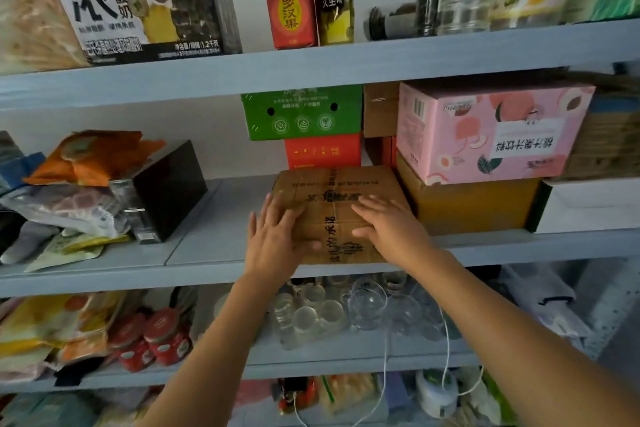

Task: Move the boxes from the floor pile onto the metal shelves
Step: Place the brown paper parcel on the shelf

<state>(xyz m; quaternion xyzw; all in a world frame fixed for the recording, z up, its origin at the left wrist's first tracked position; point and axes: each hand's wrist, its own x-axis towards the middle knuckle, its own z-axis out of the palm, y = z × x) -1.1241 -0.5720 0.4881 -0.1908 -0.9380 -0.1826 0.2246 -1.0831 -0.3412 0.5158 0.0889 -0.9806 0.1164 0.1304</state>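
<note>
Storeroom, probably a household pantry or a small shop's back stock. Grey metal shelves, several tiers, crowded with mixed goods: yoghurt carton, pink drink carton, empty glass jars, red-lidded jars, snack packets.

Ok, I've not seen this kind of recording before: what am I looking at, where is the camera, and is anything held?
There is no machine: these are a person's two bare hands, filmed by one wide-angle camera worn on the head, looking forward and down. The left hand and right hand lie flat, fingers straight, on a brown taped cardboard box that sits on the middle grey metal shelf. Neither closes a grip round it; they only rest on it. To its right stands an orange-brown cardboard box with a pink peach-printed carton on top; behind it, a green carton over a red carton. Clear glass jars stand on the shelf below.
</note>
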